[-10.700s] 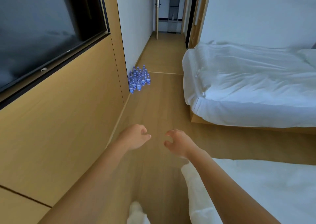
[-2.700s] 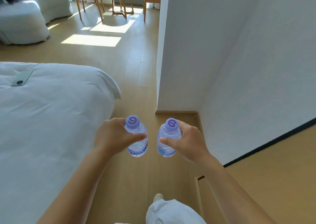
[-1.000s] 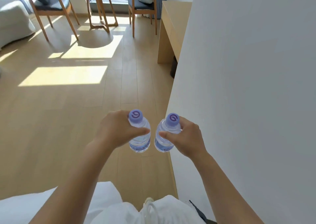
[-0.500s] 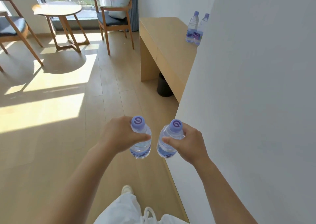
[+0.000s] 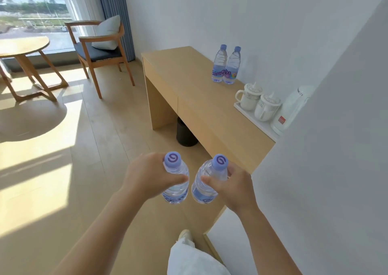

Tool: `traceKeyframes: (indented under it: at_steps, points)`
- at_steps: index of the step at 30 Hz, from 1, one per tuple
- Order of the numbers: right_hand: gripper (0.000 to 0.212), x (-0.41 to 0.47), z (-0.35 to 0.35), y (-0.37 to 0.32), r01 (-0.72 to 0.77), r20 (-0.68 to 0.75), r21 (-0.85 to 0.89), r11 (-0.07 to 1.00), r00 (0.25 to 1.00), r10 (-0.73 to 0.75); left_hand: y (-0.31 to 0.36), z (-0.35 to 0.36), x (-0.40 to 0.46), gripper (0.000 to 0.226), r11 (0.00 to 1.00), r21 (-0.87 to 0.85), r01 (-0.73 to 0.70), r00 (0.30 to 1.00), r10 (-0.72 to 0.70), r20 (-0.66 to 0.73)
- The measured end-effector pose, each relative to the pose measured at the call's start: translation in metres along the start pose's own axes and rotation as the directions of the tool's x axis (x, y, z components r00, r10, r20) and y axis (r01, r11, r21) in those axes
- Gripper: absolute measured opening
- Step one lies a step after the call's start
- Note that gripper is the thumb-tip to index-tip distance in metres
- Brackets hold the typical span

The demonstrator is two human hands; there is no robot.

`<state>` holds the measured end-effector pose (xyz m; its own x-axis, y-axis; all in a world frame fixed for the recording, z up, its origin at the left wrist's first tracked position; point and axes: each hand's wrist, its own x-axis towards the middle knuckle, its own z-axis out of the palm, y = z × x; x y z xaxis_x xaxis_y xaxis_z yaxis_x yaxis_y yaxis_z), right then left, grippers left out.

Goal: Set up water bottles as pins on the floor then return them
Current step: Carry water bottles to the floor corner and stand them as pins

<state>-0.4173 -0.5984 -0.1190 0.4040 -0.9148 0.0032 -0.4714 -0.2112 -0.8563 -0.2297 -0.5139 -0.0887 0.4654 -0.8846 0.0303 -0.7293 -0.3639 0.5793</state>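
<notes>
I hold one bottle [image 5: 176, 180] in my left hand [image 5: 147, 177] and a second bottle [image 5: 207, 182] in my right hand [image 5: 235, 187], each grip wrapped round the upper body, caps up, over the floor [image 5: 63, 159] just short of the counter [image 5: 197, 94]. Two bottles [image 5: 225, 65] already stand at its far end by the wall. I should set mine upright beside them, clear of the cups [image 5: 258, 102] and what looks like a kettle [image 5: 291, 108], bases flat before I let go.
</notes>
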Motion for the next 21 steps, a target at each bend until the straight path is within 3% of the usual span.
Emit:
traceKeyframes:
  at_steps: [12, 21]
  points:
    - [0.023, 0.203, 0.034, -0.015, -0.151, -0.082, 0.076, 0.986, 0.984, 0.157, -0.012, -0.005, 0.224, 0.038, 0.995, 0.034, -0.093, 0.989, 0.088, 0.115]
    - [0.019, 0.32, 0.025, -0.008, -0.191, -0.276, 0.025, 0.981, 0.942, 0.191, 0.013, 0.004, 0.37, 0.034, 0.989, -0.068, -0.13, 0.974, 0.14, 0.177]
